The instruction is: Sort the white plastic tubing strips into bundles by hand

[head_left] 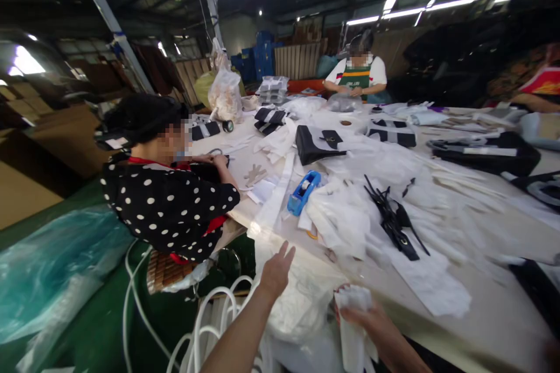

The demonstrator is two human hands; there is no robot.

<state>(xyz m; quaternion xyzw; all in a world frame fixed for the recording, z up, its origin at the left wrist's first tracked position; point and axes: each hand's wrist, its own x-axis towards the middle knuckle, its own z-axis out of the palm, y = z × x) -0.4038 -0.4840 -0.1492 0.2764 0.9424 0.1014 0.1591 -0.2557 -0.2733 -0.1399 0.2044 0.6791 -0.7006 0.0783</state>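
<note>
My left hand (277,271) is over the table's near edge with its fingers apart, nothing in them, above a crumpled translucent plastic bag (297,309). To the right, my right hand (365,320) grips a white wrapped bundle (355,297) with a reddish edge at its top. A blue tape dispenser (304,192) lies beyond my left hand. Black straps (394,224) with metal parts rest on white wrapping sheets (341,215) farther right. Behind the dispenser sits a black bag (318,144).
At the left, a person in a dotted top (166,204) works at the table (245,207). Another person (359,73) is across it. White looped handles (219,315) stand below the near edge. More black bags (485,151) lie at the right.
</note>
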